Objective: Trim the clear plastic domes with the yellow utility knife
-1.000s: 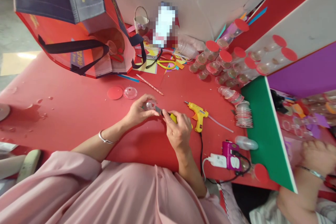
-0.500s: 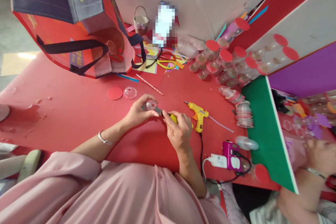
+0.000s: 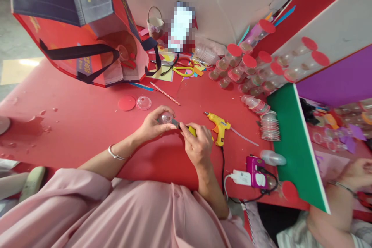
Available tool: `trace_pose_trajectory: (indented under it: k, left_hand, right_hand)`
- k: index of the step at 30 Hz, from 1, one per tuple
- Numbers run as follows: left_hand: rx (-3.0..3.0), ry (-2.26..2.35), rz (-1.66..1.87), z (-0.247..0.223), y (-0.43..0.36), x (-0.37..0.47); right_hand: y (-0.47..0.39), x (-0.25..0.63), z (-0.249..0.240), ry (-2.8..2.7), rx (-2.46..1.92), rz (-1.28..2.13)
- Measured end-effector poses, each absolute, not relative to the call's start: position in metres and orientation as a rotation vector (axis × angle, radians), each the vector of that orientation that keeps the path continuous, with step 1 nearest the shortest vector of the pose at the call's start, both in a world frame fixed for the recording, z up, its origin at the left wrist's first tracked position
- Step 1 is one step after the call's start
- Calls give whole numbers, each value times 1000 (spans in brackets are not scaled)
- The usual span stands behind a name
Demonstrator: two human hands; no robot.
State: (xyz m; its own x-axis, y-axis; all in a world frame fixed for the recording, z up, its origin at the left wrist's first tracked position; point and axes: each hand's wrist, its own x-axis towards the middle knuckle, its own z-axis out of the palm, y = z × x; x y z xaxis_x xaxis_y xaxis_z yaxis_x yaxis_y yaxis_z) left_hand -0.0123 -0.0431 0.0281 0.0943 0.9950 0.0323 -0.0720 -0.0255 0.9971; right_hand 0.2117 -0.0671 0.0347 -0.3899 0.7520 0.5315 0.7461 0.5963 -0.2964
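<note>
The left hand (image 3: 154, 124), half-curled, holds a clear plastic piece (image 3: 165, 119) above the red table (image 3: 87, 120). The right hand (image 3: 199, 141) closes around a yellow-handled knife (image 3: 192, 131), blade toward the piece; contact is unclear. A yellow glue gun (image 3: 220, 125) lies beside it.

Craft workshop, looks like. Red desk (image 3: 72, 128): glue gun (image 3: 220, 123) right of right hand (image 3: 198, 141), scissors (image 3: 169, 63) and paper scraps (image 3: 198, 71) beyond it, stacked plastic cups (image 3: 270, 126) farther right. Green divider (image 3: 298, 151) past those, co-worker's arm (image 3: 331, 209) on far side.
</note>
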Motion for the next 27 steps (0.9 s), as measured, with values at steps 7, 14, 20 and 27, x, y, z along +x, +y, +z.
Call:
trace_pose_trajectory:
  k: [7,14,20,27]
  left_hand:
    - [1170,1038,1206,29,-44,-11]
    - [1262,1061,1184,23,-43,-15]
    - [1172,1055,1216,27,-42,-11]
    - [1207,1047,1186,30,-42,-12]
  right_hand:
    - [-67,212,33,-2201,-1190,18]
    - [-67,212,35,-2174,-1165,19]
    - [-66,214,35,-2204,-1182,40]
    - [-66,213,34,-2191,-1174,41]
